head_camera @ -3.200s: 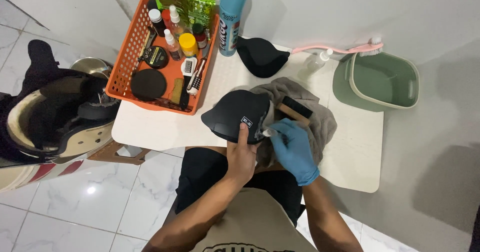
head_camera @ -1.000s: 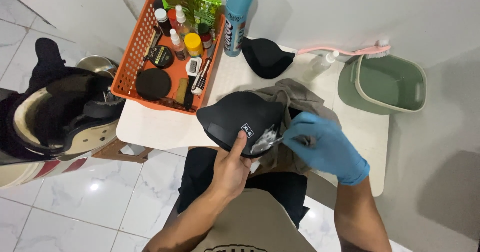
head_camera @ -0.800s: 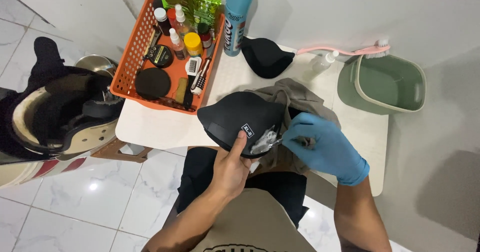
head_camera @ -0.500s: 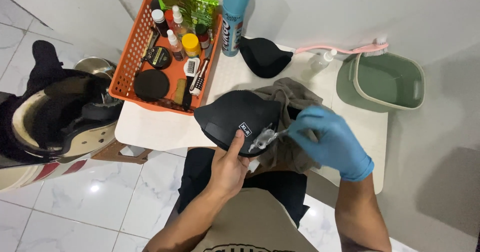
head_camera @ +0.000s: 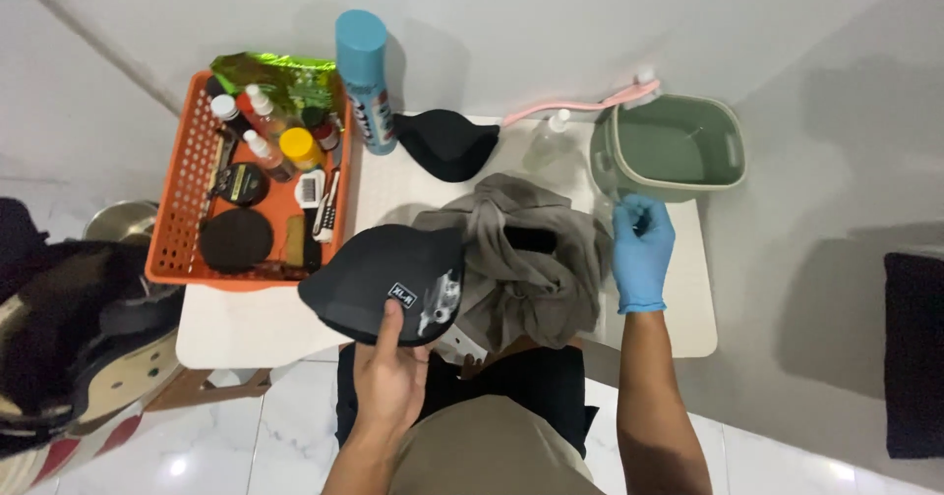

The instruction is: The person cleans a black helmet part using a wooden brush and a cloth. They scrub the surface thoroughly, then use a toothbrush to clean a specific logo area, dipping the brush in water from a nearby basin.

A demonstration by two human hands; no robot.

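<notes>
My left hand (head_camera: 390, 379) is bare and grips a black helmet pad (head_camera: 383, 281) by its near edge, thumb on top beside a small white label. The pad has a shiny plastic piece at its right corner and hangs over the front of the white table (head_camera: 236, 330). My right hand (head_camera: 643, 244) wears a blue glove and hovers by the green basin (head_camera: 672, 147), fingers curled; whether they pinch anything I cannot tell. A crumpled grey-brown cloth (head_camera: 531, 259) with a black brush on it lies between my hands.
An orange basket (head_camera: 183, 218) of bottles, tins and brushes stands at the back left. A tall blue spray can (head_camera: 365, 82), a second black pad (head_camera: 444, 144), a small clear bottle (head_camera: 556, 129) and a pink toothbrush sit along the wall. A helmet (head_camera: 69, 333) lies on the floor at left.
My gloved right hand left the pad's shiny corner and moved right and back to the green basin. My left hand still holds the pad in much the same place.
</notes>
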